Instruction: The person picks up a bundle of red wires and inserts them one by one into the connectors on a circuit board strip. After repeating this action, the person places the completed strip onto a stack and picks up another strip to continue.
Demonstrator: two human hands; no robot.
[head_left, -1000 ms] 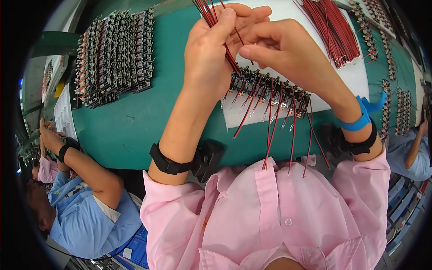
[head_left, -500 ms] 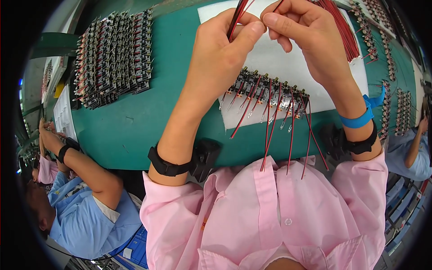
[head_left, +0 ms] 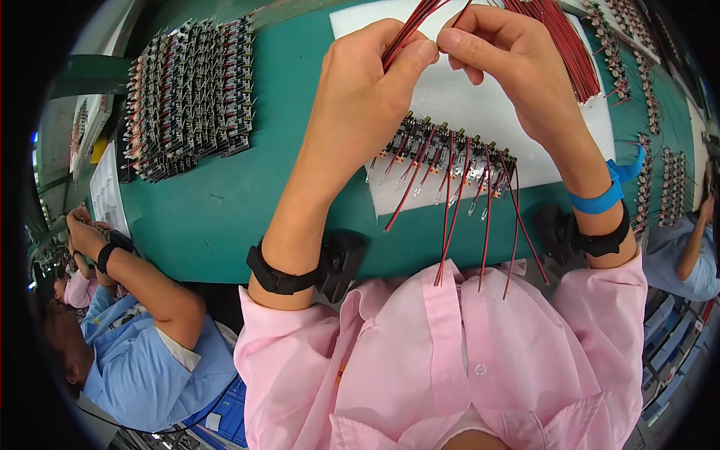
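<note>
My left hand (head_left: 367, 79) is closed round several thin red-and-black wires (head_left: 409, 31), which fan out past its top edge. Beside it, my right hand (head_left: 517, 71) pinches a red-and-black wire (head_left: 463, 13) between thumb and fingers; the wire's far end is out of view. A small gap separates the two thumbs. Below the hands, a row of small circuit boards (head_left: 480, 161) with clear bulb-like parts lies on a white foam sheet (head_left: 480, 105). Wires trail from that row towards me, over the table edge. A thick bundle of similar wires (head_left: 562, 56) rests behind my right hand.
Densely stacked circuit boards (head_left: 191, 97) stand at the left of the green table (head_left: 289, 90). More boards (head_left: 673, 184) line the right side. A co-worker in blue (head_left: 150, 367) sits at left near a white tray (head_left: 109, 191); another co-worker (head_left: 682, 255) is at right.
The thumbs have moved slightly apart, and the wires in my left hand now lean further right and spread more. The row of boards stays in place.
</note>
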